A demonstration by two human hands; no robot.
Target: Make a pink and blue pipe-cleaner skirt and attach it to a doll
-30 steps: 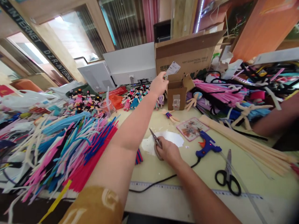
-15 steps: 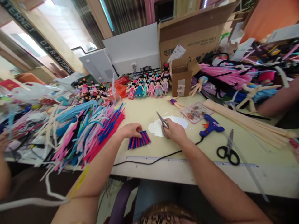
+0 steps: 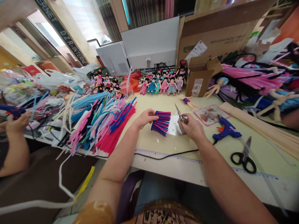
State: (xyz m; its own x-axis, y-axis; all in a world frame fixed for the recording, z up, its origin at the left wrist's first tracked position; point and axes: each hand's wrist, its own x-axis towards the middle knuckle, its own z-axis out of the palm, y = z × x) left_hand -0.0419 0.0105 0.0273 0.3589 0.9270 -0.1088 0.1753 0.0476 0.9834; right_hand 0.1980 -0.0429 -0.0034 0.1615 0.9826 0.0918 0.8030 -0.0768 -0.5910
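Between the thumb and fingers of my left hand (image 3: 146,119) is a fan-shaped piece of red and blue pipe cleaners (image 3: 161,123), held by its joined edge with the loose strips spreading to the right. My right hand (image 3: 192,127) grips small metal scissors (image 3: 179,112), their pointed tips angled up and to the left. A gap separates the scissors from the fringe. Beneath them a white sheet (image 3: 174,127) lies on the table, partly covered by my hands. Behind it rests a doll body part (image 3: 187,101) wrapped with a red and blue band.
A blue glue gun (image 3: 225,129) and black-handled scissors (image 3: 245,157) lie at right, with a black cord (image 3: 163,157) running along the front. Pipe cleaner bundles (image 3: 105,121) are heaped at left. Finished dolls (image 3: 161,84) stand behind. At far left, another person's hand (image 3: 17,121) holds a glue gun.
My left hand has lifted the red and blue piece off the table and turned it so its strips point right. The scissors remain in my right hand. The view has shifted left.
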